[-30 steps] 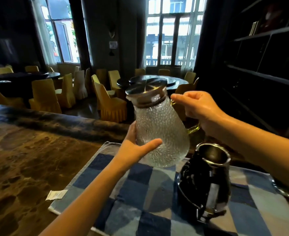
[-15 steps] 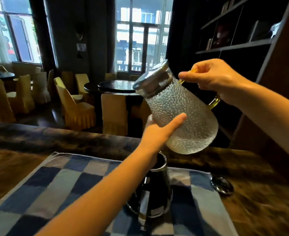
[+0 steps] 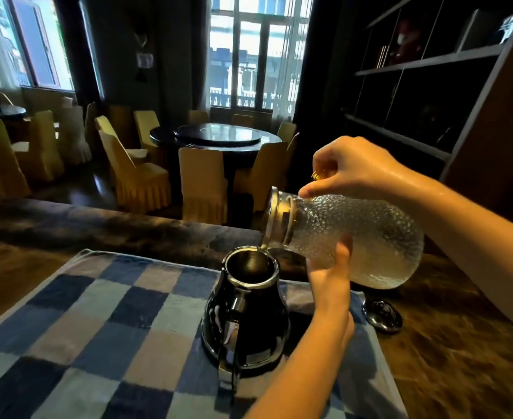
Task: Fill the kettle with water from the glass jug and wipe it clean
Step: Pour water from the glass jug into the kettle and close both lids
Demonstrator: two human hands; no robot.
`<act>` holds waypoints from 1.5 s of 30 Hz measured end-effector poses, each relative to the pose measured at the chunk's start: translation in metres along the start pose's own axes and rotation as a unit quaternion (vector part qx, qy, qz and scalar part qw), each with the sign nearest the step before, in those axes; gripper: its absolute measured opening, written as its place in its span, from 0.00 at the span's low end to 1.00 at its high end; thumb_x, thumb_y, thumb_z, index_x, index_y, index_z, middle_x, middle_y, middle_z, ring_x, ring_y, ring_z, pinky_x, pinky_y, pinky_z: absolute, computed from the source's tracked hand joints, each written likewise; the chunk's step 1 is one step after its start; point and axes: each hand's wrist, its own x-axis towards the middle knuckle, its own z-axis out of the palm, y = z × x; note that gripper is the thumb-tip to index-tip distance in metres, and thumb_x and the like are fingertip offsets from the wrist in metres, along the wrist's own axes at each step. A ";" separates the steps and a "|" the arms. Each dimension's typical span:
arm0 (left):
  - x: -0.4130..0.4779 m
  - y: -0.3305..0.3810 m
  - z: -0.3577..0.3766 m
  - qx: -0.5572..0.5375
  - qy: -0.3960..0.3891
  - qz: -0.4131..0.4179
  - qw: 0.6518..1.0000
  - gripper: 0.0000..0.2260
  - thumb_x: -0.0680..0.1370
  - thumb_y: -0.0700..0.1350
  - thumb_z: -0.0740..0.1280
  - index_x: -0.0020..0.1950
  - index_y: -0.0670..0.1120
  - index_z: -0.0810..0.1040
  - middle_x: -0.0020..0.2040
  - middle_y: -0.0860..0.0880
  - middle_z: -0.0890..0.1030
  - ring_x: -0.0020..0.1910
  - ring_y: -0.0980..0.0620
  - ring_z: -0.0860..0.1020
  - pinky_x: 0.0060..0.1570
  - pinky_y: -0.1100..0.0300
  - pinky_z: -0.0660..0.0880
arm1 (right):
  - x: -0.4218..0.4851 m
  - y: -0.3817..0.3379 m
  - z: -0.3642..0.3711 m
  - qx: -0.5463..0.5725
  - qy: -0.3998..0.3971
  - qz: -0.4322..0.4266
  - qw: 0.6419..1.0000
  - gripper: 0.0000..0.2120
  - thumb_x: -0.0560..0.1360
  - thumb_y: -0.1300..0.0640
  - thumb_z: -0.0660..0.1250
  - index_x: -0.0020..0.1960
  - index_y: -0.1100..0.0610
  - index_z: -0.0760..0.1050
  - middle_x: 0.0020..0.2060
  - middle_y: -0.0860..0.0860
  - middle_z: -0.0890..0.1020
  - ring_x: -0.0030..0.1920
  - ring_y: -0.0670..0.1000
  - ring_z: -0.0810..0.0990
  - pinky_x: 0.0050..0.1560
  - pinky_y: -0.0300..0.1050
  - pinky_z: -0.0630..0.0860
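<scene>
A dimpled glass jug (image 3: 361,237) with a metal lid lies tipped almost level, its spout just over the open mouth of the black kettle (image 3: 246,316). My right hand (image 3: 352,167) grips the jug's amber handle from above. My left hand (image 3: 330,273) cups the jug's underside near the neck, thumb up against the glass. The kettle stands upright on a blue checked towel (image 3: 98,328), lid off, handle facing me. A thin stream at the spout is hard to make out.
The kettle's dark lid (image 3: 382,316) lies on the brown marble counter (image 3: 460,343) right of the towel. Dark shelving (image 3: 430,71) rises at the right. Beyond the counter stand a round table (image 3: 219,137) and several yellow-covered chairs.
The jug has come down and tipped further, from held high and slanted to nearly level with its spout over the kettle. Both hands kept their hold.
</scene>
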 end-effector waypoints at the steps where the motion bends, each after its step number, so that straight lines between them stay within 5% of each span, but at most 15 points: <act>1: 0.000 -0.003 -0.001 -0.003 0.004 -0.006 1.000 0.57 0.37 0.73 0.72 0.63 0.52 0.69 0.62 0.46 0.77 0.62 0.46 0.76 0.65 0.47 0.71 | 0.000 0.000 0.003 -0.010 0.004 -0.001 1.000 0.19 0.64 0.39 0.72 0.36 0.55 0.75 0.31 0.49 0.75 0.32 0.45 0.70 0.32 0.40 0.65; 9: 0.001 -0.003 0.000 -0.046 -0.028 -0.074 0.996 0.55 0.42 0.69 0.76 0.66 0.51 0.72 0.61 0.49 0.80 0.58 0.49 0.78 0.64 0.52 0.72 | 0.005 -0.008 0.014 -0.112 0.041 -0.031 0.992 0.22 0.64 0.33 0.71 0.32 0.51 0.69 0.30 0.45 0.73 0.33 0.46 0.72 0.30 0.40 0.64; 12: 0.000 -0.003 0.000 -0.051 -0.035 -0.106 0.992 0.58 0.43 0.70 0.74 0.71 0.53 0.65 0.74 0.43 0.65 0.72 0.42 0.65 0.70 0.49 0.63 | 0.005 -0.016 0.016 -0.148 0.047 -0.051 0.987 0.23 0.65 0.33 0.70 0.31 0.50 0.66 0.30 0.45 0.72 0.35 0.47 0.73 0.30 0.40 0.63; 15: 0.001 -0.003 -0.002 -0.057 -0.042 -0.109 0.992 0.65 0.39 0.73 0.73 0.74 0.58 0.56 0.77 0.48 0.57 0.76 0.45 0.57 0.73 0.46 0.56 | 0.003 -0.026 0.020 -0.164 0.053 -0.059 0.983 0.24 0.66 0.34 0.70 0.30 0.50 0.63 0.31 0.46 0.72 0.36 0.48 0.74 0.32 0.40 0.66; 25: 0.020 -0.019 -0.018 -0.128 -0.133 -0.088 0.979 0.49 0.56 0.70 0.74 0.72 0.53 0.64 0.72 0.45 0.69 0.71 0.43 0.67 0.71 0.42 0.61 | 0.007 -0.050 0.028 -0.232 0.047 -0.108 0.966 0.22 0.68 0.35 0.69 0.40 0.53 0.71 0.34 0.48 0.75 0.37 0.51 0.74 0.40 0.46 0.65; 28: 0.026 -0.021 -0.020 -0.129 -0.112 -0.120 0.978 0.53 0.55 0.71 0.74 0.75 0.55 0.59 0.75 0.45 0.62 0.74 0.41 0.60 0.72 0.42 0.60 | 0.008 -0.052 0.027 -0.237 0.043 -0.103 0.965 0.22 0.68 0.35 0.69 0.40 0.53 0.72 0.34 0.48 0.76 0.37 0.51 0.74 0.40 0.45 0.65; 36: 0.024 -0.021 -0.024 -0.124 -0.131 -0.110 0.978 0.47 0.55 0.71 0.74 0.69 0.60 0.60 0.74 0.43 0.65 0.73 0.41 0.63 0.72 0.42 0.60 | 0.005 -0.055 0.025 -0.241 0.030 -0.089 0.966 0.21 0.69 0.35 0.68 0.40 0.53 0.70 0.35 0.49 0.75 0.38 0.51 0.73 0.43 0.46 0.65; 45: 0.026 -0.023 -0.028 -0.120 -0.154 -0.121 0.973 0.54 0.55 0.72 0.73 0.75 0.59 0.54 0.76 0.44 0.60 0.75 0.41 0.59 0.73 0.42 0.58 | 0.003 -0.057 0.025 -0.242 0.025 -0.081 0.967 0.21 0.69 0.35 0.68 0.41 0.53 0.70 0.36 0.49 0.76 0.39 0.51 0.74 0.44 0.46 0.66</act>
